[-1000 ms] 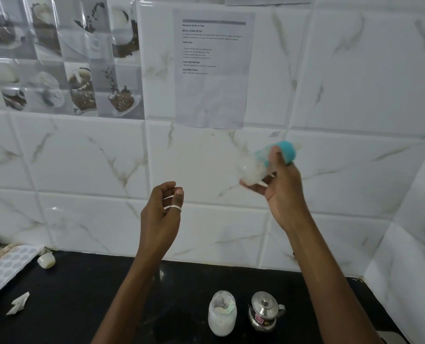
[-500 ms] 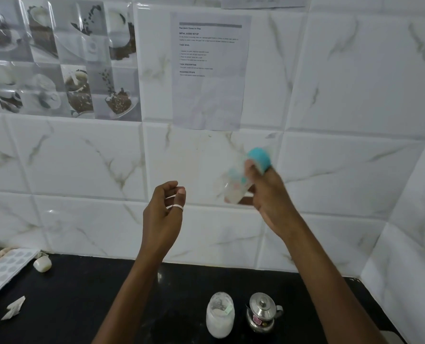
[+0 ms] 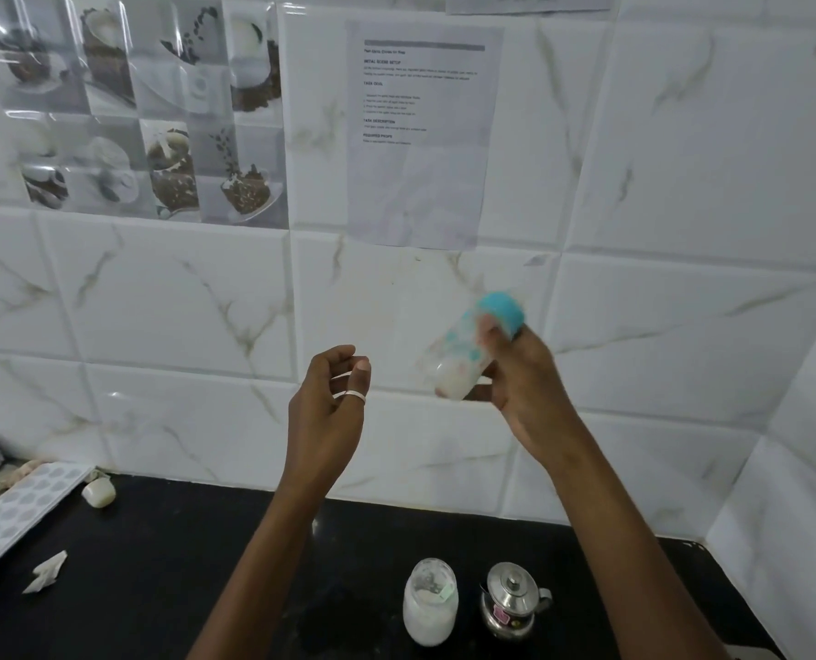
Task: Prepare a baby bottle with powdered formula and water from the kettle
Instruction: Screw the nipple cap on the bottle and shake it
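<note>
My right hand [image 3: 523,383] grips a clear baby bottle [image 3: 463,352] with a teal cap, raised in front of the tiled wall. The bottle is tilted, cap up to the right, with white liquid at its lower end; it is blurred by motion. My left hand [image 3: 330,402] hangs in the air to the left of the bottle with loosely curled fingers, holding nothing; a ring is on one finger. Down on the black counter stand a glass jar of white powder [image 3: 429,607] and a small steel kettle [image 3: 511,602] to its right.
A white ice tray [image 3: 15,512] lies at the counter's left edge, with a small white cap-like object [image 3: 98,493] and a scrap of paper [image 3: 46,571] near it. A printed sheet [image 3: 420,135] is taped to the wall. The side wall closes the counter's right end.
The bottle in my right hand has swung between higher-right and lower-left positions and is now back up to the right. My left hand has stayed put.
</note>
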